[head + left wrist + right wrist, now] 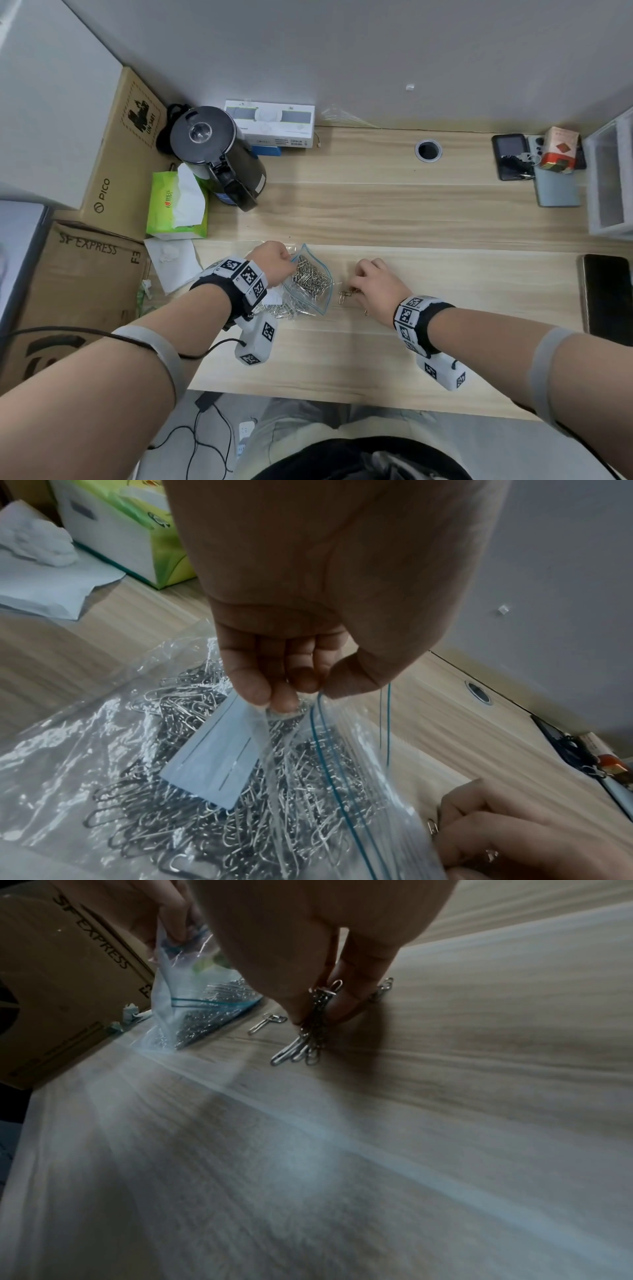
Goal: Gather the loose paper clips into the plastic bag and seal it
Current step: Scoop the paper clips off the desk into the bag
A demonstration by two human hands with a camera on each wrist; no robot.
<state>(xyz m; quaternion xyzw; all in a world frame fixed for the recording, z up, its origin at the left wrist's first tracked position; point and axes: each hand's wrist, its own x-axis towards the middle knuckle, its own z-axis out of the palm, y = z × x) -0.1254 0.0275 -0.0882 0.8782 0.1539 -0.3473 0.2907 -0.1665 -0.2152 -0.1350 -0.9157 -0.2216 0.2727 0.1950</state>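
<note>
- Along the back of the tabletop [394, 212] stand a black kettle [214, 150], a white carton [274, 123] and a green tissue pack [176, 205]; a crumpled tissue [171, 255] lies just left of the work spot.
- Cardboard boxes [78, 270] crowd the left edge, and a dark phone [606, 294] lies at the right edge, well apart from the hands.
- Nothing stands between the bag and the clips still on the wood.
- The plastic bag [310, 284] lies near the front middle, its blue-edged mouth lifted and gaping, with a heap of silvery paper clips [260, 804] and a white slip [219, 761] inside.
- The left hand [274, 260] pinches the bag's upper lip between curled fingers and thumb.
- The right hand [375, 284], just right of the bag, has its fingertips closed on a bunch of clips [313, 1020] touching the wood.
- A few loose clips [344, 296] lie between that hand and the bag.
</note>
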